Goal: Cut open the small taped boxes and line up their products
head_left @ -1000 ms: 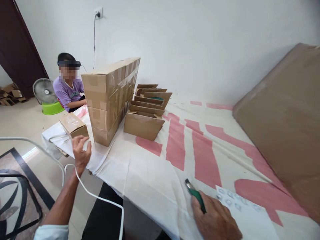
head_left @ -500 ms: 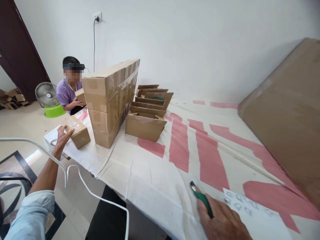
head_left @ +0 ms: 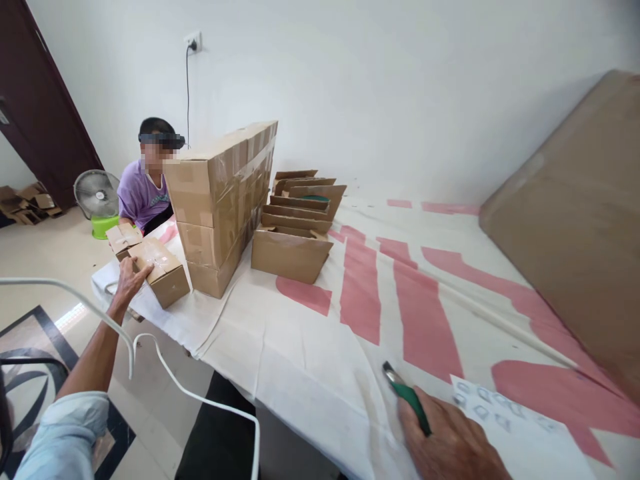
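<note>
My left hand [head_left: 131, 279] grips the near left side of a small closed cardboard box [head_left: 171, 288], its thumb lying along the top. Clear tape shows on that box's lid. Touching or close behind it is another small cardboard box [head_left: 123, 237]. In my right hand [head_left: 447, 433], low over the table's near side, is a green utility knife [head_left: 413, 405] with its metal tip pointing away from me. The fingers are wrapped round its handle and partly hidden. Beside this hand lies a white sheet with small printed marks [head_left: 520, 427].
A tall stack of taped boxes [head_left: 196, 193] stands right of the held box. Several open cardboard pieces [head_left: 287, 257] stand beyond it. A large cardboard box [head_left: 575, 220] leans at the right. A white cable [head_left: 200, 397] hangs in front. A co-worker [head_left: 145, 193] sits behind the table, near a fan [head_left: 97, 193].
The co-worker's box has come down to the table behind mine, and their hands have dropped from sight. My left hand and its box have shifted slightly right. The right hand has hardly moved.
</note>
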Demonstrator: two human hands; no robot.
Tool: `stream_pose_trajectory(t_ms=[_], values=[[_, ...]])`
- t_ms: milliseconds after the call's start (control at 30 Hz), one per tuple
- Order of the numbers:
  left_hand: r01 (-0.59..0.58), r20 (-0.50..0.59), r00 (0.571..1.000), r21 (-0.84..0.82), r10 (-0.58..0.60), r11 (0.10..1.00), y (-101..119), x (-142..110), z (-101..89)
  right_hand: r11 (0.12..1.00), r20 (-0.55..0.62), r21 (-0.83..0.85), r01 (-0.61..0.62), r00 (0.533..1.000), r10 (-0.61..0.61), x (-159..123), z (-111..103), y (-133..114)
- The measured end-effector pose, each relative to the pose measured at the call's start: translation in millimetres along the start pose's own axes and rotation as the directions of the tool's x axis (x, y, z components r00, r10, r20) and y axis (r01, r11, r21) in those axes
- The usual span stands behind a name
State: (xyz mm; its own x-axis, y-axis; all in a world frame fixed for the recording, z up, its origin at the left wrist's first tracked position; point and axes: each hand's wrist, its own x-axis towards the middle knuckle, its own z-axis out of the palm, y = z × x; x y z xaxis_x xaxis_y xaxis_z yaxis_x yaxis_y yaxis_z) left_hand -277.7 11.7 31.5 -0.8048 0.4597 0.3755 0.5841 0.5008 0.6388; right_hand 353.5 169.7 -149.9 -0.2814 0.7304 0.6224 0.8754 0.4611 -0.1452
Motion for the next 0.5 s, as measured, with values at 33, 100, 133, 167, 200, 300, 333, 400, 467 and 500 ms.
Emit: stream_pose_trajectory(t_ms=[33, 100, 133, 167, 200, 300, 333, 400, 467, 500], values=[[-0.002, 0.010, 1.000, 0.002, 0.002, 1.000, 2, -7, 1.1, 1.000, 0.004, 0.006, -0.007, 1.000, 0.007, 0, 0, 0], [-0.004, 0.036, 0.999, 0.001, 0.004, 1.000, 7, -29, 3.2, 0.999, 0.013, 0.019, -0.031, 0.999, 0.031, 0, 1, 0], [-0.020, 0.048, 0.999, -0.001, 0.020, 1.000, 10, -42, 4.1, 0.999, 0.015, 0.023, -0.044, 0.999, 0.043, -1, 2, 0], [-0.042, 0.058, 0.997, -0.003, 0.042, 0.999, 14, -57, 4.9, 0.998, 0.015, 0.026, -0.053, 0.998, 0.053, -1, 3, 0], [-0.078, 0.066, 0.995, -0.008, 0.078, 0.997, 17, -71, 5.7, 0.998, 0.013, 0.028, -0.059, 0.998, 0.058, -1, 3, 0], [-0.149, 0.055, 0.987, -0.036, 0.150, 0.988, 29, -100, 6.9, 0.998, -0.007, 0.036, -0.056, 0.998, 0.056, -2, 6, 0], [-0.147, 0.045, 0.988, -0.056, 0.149, 0.988, 32, -104, 7.0, 0.998, -0.014, 0.041, -0.053, 0.998, 0.054, -1, 7, 1], [-0.109, 0.039, 0.993, -0.118, 0.114, 0.987, 37, -100, 7.1, 0.997, -0.020, 0.055, -0.054, 0.998, 0.055, -1, 9, 2], [-0.079, 0.059, 0.994, -0.179, 0.091, 0.981, 39, -88, 7.3, 0.995, -0.009, 0.073, -0.066, 0.998, 0.067, -1, 11, 4], [-0.078, 0.068, 0.993, -0.192, 0.093, 0.978, 39, -81, 7.5, 0.994, 0.002, 0.085, -0.075, 0.997, 0.075, 0, 12, 5]])
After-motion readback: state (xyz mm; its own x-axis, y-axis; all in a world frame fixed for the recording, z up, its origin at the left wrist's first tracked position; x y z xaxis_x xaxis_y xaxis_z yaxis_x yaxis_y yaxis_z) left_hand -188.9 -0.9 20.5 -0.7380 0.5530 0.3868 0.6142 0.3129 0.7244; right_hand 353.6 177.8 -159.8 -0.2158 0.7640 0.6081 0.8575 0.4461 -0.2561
